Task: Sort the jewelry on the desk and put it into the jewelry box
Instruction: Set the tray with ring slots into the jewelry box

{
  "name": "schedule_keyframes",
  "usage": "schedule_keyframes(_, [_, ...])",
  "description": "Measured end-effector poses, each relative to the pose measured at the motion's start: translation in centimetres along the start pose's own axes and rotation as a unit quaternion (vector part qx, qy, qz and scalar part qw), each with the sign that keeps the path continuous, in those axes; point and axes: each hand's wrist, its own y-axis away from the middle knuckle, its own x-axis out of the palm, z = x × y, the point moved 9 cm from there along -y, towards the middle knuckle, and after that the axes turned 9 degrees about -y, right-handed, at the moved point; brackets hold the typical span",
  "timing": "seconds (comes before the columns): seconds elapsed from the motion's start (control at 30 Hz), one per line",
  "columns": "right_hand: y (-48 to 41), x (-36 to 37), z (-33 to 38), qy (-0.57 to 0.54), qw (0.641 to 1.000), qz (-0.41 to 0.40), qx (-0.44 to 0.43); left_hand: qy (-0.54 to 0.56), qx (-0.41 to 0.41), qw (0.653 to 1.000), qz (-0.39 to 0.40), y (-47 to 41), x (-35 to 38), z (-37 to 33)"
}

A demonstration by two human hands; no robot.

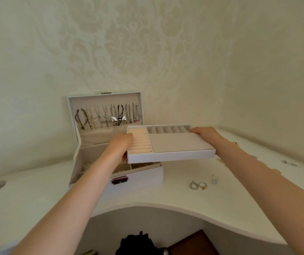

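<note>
Two curled hands grip a white tray (171,157) with peach ring rolls (141,144) mid-frame, left hand (121,143) and right hand (205,132) at its ends, partly over the open jewelry box (138,183)

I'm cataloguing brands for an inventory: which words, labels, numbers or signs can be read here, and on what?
None can be read.
The dark clasp on the white rectangular jewelry box shows reddish streaks, too blurred to tell if they are letters.
The white compartmented tray bears no print.
</note>
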Motion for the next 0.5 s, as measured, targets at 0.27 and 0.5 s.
schedule_keyframes(0.27, [0.5, 9.3, 0.1, 0.025, 0.999, 0.038, -0.017, -0.333, 0.019, 0.926, -0.176, -0.9, -9.3, 4.1])
schedule_keyframes(0.5, [-0.1, 14.1, -0.2, 0.111, 0.991, 0.036, -0.064, -0.427, -0.029, 0.876, -0.224, -0.3, -12.5, 6.9])
